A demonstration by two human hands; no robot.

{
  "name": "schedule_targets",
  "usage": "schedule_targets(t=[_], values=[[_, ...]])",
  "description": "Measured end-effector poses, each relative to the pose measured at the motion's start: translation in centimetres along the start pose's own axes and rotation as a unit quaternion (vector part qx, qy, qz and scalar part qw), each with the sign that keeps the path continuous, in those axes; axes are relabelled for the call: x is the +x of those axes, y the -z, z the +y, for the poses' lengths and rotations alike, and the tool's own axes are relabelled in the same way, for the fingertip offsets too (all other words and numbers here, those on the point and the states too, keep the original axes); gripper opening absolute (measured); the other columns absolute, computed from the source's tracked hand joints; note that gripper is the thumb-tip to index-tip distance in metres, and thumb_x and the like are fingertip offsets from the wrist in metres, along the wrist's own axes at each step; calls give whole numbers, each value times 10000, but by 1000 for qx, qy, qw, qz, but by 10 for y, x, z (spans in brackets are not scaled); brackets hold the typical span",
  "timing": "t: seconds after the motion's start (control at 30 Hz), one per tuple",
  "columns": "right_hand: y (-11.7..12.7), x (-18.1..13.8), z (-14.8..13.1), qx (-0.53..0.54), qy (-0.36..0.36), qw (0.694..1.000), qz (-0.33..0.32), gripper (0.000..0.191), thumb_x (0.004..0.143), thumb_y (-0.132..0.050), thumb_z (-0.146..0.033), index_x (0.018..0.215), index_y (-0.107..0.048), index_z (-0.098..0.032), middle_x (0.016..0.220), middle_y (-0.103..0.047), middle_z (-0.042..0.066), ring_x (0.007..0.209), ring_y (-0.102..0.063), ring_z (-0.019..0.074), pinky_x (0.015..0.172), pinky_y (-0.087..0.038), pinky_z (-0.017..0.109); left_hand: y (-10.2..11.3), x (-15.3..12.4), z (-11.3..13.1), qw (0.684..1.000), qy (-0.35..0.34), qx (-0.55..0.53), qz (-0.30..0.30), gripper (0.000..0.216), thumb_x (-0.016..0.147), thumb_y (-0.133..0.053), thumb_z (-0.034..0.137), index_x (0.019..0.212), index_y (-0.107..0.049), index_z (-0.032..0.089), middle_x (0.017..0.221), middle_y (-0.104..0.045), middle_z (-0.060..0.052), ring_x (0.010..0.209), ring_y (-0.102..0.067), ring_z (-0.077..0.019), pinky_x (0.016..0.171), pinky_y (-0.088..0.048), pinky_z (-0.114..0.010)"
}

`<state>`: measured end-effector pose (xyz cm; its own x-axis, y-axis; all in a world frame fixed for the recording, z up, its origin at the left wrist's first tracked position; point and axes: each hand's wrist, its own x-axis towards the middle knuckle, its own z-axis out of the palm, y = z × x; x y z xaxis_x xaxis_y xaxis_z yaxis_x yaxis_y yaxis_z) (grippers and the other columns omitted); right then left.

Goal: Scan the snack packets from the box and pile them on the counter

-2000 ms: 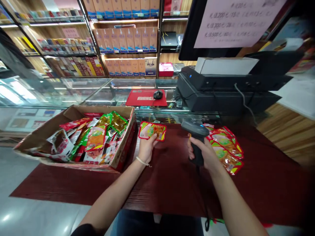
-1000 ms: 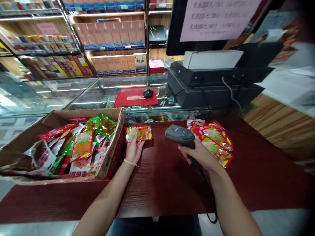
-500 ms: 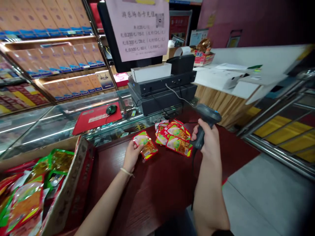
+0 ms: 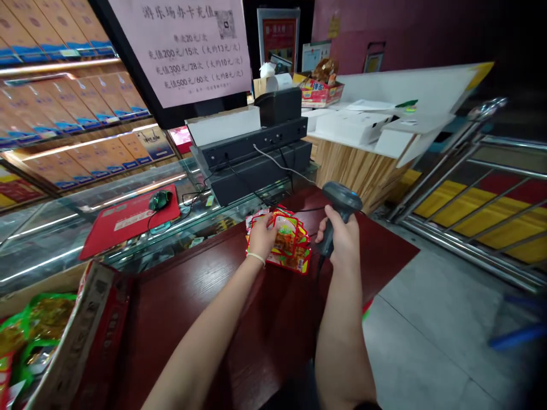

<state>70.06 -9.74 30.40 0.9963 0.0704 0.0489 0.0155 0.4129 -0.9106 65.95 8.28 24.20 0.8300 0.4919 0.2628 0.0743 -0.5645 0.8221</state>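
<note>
My left hand pinches a red and yellow snack packet and holds it over the pile of like packets on the dark red counter. My right hand is wrapped round the grip of a grey handheld barcode scanner, held upright just right of the pile, its cable trailing down past my forearm. At the lower left, the corner of a cardboard box with more snack packets shows.
Behind the pile stands a black cash register and printer with a pink price notice above. A red mouse pad with a mouse lies on the glass display case. Metal railings stand at the right, grey floor below.
My view has swung right, away from the box. My left hand has carried the packet rightwards from the box side onto the pile. The scanner has risen upright in my right hand.
</note>
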Motion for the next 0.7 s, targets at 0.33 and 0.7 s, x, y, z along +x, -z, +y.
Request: schedule_targets(t=[0.33, 0.7], values=[[-29, -22, -3, 23, -30, 993, -114, 308, 745, -744, -431, 831, -550, -209, 482, -534, -75, 313, -468, 108, 306, -408, 216, 108, -70, 54, 990, -19, -130, 46, 247, 898, -544, 281, 1102, -662, 206, 1108, -709, -65, 1002, -666, -193, 920, -508, -333], [-122, -109, -6, 6, -115, 907, -404, 164, 825, -680, -373, 886, -621, -232, 527, -524, -39, 369, -467, 116, 371, -411, 249, 330, -201, 20, 963, 59, 83, 249, 287, 860, -588, 340, 1101, -690, 220, 1057, -724, -56, 990, -667, -219, 912, -499, -327]])
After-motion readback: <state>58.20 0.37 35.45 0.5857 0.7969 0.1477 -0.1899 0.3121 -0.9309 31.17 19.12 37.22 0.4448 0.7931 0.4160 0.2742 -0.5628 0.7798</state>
